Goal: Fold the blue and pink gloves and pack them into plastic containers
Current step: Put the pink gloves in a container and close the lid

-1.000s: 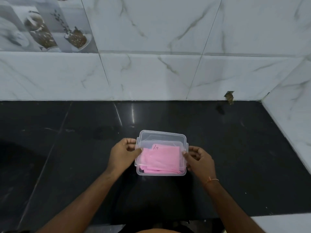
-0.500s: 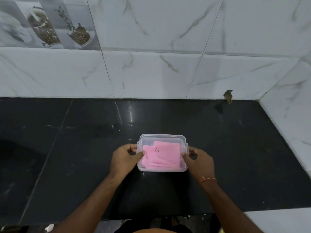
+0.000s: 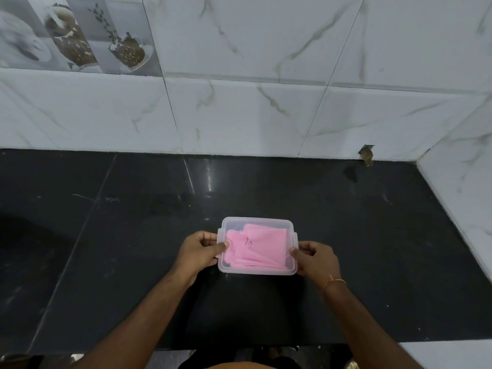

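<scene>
A clear plastic container (image 3: 257,271) with its lid on rests on the black counter (image 3: 372,235). Folded pink gloves (image 3: 257,247) show through the lid, with a small dark mark on top. A sliver of blue shows at the lid's far left corner. My left hand (image 3: 198,249) grips the container's left side, thumb on the lid edge. My right hand (image 3: 316,257) grips the right side, thumb on the lid. An orange thread circles my right wrist.
White marble-look tiled wall (image 3: 266,115) rises behind the counter and along the right side. A small chipped hole (image 3: 367,154) sits at the wall's base on the right. The counter's front edge runs just below my forearms.
The lid, raised at its far edge a second ago, now lies flat on the container. Both hands stay on its sides.
</scene>
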